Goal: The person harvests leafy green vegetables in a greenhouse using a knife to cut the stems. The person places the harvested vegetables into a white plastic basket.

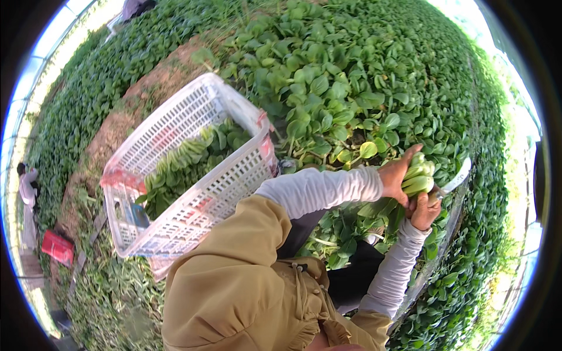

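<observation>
At the right of the head view, my left hand [395, 177] is closed around a bunch of bok choy [418, 177], its pale green stalk bases turned up and outward. Just below it, my right hand [425, 210] grips the handle of a knife [457, 178] whose curved metal blade points up and to the right. The fingers of both hands meet beside the stalks. Bok choy plants [338, 109] grow densely in front of me. To the left stands a white plastic crate [219, 188], part filled with bok choy [189, 164] laid in rows.
Bare soil [114, 127] runs behind the crate. Cut leaves [114, 302] litter the ground at the lower left, near a red box [58, 248]. A narrow strip [432, 272] separates the plant beds at right. One person [28, 186] is at far left, another [136, 8] at the top.
</observation>
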`<state>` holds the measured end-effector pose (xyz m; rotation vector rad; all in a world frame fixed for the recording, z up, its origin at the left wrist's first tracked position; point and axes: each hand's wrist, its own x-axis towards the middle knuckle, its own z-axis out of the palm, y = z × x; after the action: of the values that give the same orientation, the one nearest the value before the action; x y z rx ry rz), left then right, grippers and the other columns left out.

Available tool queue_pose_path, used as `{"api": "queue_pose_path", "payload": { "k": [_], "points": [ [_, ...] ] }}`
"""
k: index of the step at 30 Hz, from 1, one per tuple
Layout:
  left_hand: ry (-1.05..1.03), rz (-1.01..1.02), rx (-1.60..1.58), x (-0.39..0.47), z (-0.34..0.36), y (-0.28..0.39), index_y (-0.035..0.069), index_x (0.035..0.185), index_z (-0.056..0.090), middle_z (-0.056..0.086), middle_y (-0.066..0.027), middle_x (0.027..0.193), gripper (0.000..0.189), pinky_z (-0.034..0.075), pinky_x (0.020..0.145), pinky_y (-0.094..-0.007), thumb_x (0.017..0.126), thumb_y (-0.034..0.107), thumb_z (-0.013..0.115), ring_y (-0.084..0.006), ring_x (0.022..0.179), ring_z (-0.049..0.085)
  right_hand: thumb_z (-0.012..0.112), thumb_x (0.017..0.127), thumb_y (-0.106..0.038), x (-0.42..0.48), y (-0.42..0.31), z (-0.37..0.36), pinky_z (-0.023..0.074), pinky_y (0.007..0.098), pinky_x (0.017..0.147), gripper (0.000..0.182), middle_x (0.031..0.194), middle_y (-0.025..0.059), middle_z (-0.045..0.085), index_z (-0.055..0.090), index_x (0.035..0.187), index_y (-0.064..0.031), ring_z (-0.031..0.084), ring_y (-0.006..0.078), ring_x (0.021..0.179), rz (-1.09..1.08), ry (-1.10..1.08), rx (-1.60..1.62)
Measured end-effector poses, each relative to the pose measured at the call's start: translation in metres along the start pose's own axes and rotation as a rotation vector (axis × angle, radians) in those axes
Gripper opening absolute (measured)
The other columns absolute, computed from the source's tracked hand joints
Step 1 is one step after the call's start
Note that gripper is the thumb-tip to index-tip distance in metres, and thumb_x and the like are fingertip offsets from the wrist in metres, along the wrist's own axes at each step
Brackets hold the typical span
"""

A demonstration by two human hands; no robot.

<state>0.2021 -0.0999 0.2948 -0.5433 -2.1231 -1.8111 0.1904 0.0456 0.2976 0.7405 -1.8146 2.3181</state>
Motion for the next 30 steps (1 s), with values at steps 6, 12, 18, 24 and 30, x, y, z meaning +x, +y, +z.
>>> {"api": "queue_pose_path", "payload": {
  "k": [6, 12, 18, 24, 30],
  "points": [
    [0.088, 0.089, 0.370, -0.015, -0.097, 0.033, 0.002, 0.122, 0.004, 0.055, -0.0207, 0.079, 0.094, 0.047, 0.066, -0.0364, 0.053, 0.005, 0.067, -0.0333, 0.068, 0.057, 0.057, 0.077, -0.032, 0.003, 0.010, 0.038, 0.0304, 0.0166, 0.033, 0.056, 0.115, 0.0156, 0.046, 0.035, 0.113, 0.0044, 0.036, 0.0062, 0.038, 0.091, -0.027, -0.020],
    [0.257, 0.296, 1.219, -0.108, -0.316, 0.057, 0.012, 0.106, 0.039, 0.056, -0.0104, 0.083, 0.034, 0.048, 0.068, -0.0402, 0.075, 0.004, 0.049, -0.0234, 0.065, 0.058, 0.048, 0.082, -0.021, 0.012, 0.044, 0.007, 0.0273, 0.0176, 0.031, 0.032, 0.102, 0.0165, 0.054, 0.041, 0.109, -0.0058, 0.032, 0.0055, 0.035, 0.280, 0.168, -0.062],
    [-0.341, -0.175, 1.665, -0.323, -0.362, 0.004, 0.015, 0.097, 0.045, 0.056, -0.0058, 0.084, 0.036, 0.025, 0.092, -0.0482, 0.065, 0.004, 0.058, -0.0226, 0.087, 0.051, 0.056, 0.078, -0.016, -0.013, 0.068, -0.017, 0.0298, 0.0162, 0.032, 0.037, 0.087, 0.0184, 0.058, 0.042, 0.106, 0.0042, 0.039, 0.0050, 0.035, 0.337, -0.102, -0.344],
    [-0.659, -0.395, 1.128, -0.427, -0.297, -0.034, 0.014, 0.097, 0.044, 0.050, -0.0093, 0.093, 0.038, 0.027, 0.093, -0.0482, 0.062, 0.007, 0.056, -0.0275, 0.094, 0.046, 0.059, 0.075, -0.019, -0.041, 0.076, -0.033, 0.0305, 0.0161, 0.032, 0.040, 0.086, 0.0163, 0.058, 0.042, 0.105, 0.0016, 0.039, 0.0054, 0.035, 0.524, -0.091, -0.442],
    [-0.744, -0.209, 0.958, -0.465, -0.251, -0.123, 0.016, 0.102, 0.043, 0.047, -0.0144, 0.098, 0.049, 0.028, 0.091, -0.0495, 0.057, 0.017, 0.060, -0.0320, 0.095, 0.044, 0.055, 0.078, -0.016, -0.054, 0.075, -0.030, 0.0292, 0.0157, 0.033, 0.035, 0.085, 0.0165, 0.058, 0.043, 0.105, 0.0020, 0.038, 0.0056, 0.035, 0.607, -0.012, -0.616]
  ]
}}
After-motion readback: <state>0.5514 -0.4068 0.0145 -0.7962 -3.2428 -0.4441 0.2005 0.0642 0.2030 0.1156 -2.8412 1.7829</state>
